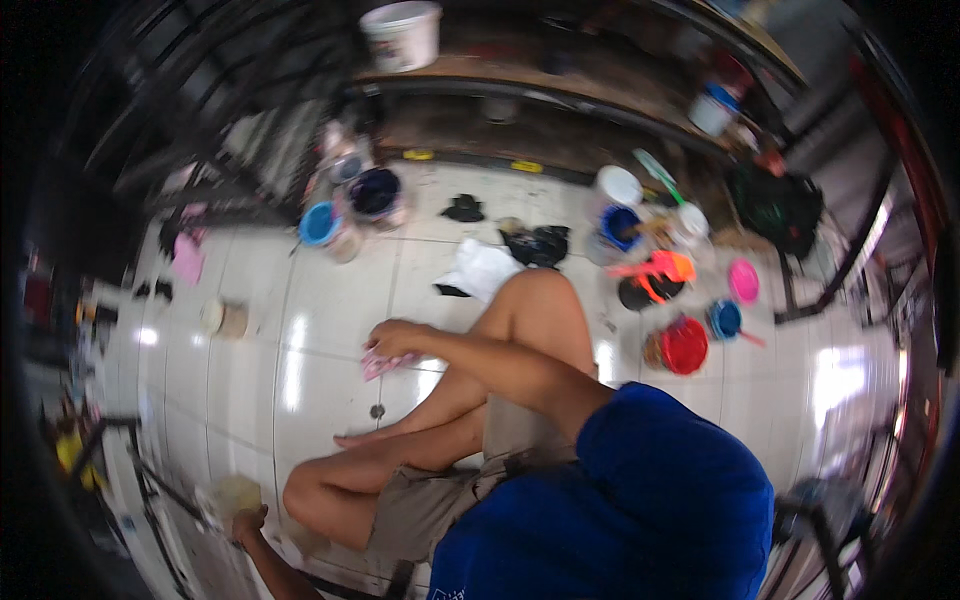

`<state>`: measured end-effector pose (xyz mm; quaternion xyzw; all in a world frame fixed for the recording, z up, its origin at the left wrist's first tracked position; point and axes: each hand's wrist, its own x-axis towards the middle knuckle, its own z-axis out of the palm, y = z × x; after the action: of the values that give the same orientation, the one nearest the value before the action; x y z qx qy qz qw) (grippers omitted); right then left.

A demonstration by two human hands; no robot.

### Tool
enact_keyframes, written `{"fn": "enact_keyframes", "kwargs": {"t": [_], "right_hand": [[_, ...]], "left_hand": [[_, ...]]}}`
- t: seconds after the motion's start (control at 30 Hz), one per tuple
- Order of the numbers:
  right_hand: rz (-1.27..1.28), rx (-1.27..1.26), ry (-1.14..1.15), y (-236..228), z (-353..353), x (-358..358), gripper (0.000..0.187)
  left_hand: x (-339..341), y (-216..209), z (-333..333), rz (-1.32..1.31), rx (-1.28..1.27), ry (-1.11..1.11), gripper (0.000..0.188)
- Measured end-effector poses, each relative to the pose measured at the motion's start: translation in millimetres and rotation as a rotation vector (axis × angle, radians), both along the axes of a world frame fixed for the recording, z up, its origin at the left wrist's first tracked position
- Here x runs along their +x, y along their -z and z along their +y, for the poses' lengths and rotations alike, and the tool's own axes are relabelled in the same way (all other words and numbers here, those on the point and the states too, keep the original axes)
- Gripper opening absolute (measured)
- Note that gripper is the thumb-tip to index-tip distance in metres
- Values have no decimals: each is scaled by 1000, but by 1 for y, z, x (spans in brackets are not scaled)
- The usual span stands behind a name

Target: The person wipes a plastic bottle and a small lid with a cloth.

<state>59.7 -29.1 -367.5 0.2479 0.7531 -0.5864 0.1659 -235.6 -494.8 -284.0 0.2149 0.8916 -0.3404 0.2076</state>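
I sit cross-legged on a white tiled floor (240,385). My right hand (400,338), fingers wrapped closed, holds a crumpled pink and white cloth (380,367) low over the tiles in front of my shin. Off to the lower left, my left hand (250,519) closes on the near side of a pale yellowish container (236,493), which is smeared by motion; its exact kind does not show. Beyond my raised knee lie a white cloth or bag (478,268) and a crumpled black plastic bag (540,246).
Paint tubs stand at the right: a red one (684,346), a blue one (724,319) and others. A light-blue tub (322,224) and a dark tub (376,192) stand ahead left. A jar (224,318) is at left. Behind runs a wooden shelf (540,75) with a white bucket (401,38).
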Motion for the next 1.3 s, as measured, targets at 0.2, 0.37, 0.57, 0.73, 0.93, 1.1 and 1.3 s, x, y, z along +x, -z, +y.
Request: {"fn": "enact_keyframes", "kwargs": {"t": [0.2, 0.37, 0.57, 0.73, 0.93, 1.1, 1.3], "right_hand": [[9, 492, -186, -37, -27, -3, 38], [363, 358, 207, -160, 59, 75, 58], [-603, 893, 611, -153, 290, 279, 67], [-965, 817, 721, -110, 318, 350, 82], [-1048, 782, 681, -104, 311, 325, 97], [-970, 915, 631, -103, 300, 293, 93], [-896, 1001, 458, -96, 279, 179, 88]], "left_hand": [[48, -59, 191, 80, 779, 126, 54], [119, -75, 285, -521, 1105, 90, 48], [154, -33, 348, -720, 1010, 176, 53], [150, 11, 354, -801, 887, 87, 61], [146, 44, 350, -809, 940, 97, 59], [198, 49, 393, -899, 912, 95, 58], [215, 65, 412, -820, 828, 312, 61]]}}
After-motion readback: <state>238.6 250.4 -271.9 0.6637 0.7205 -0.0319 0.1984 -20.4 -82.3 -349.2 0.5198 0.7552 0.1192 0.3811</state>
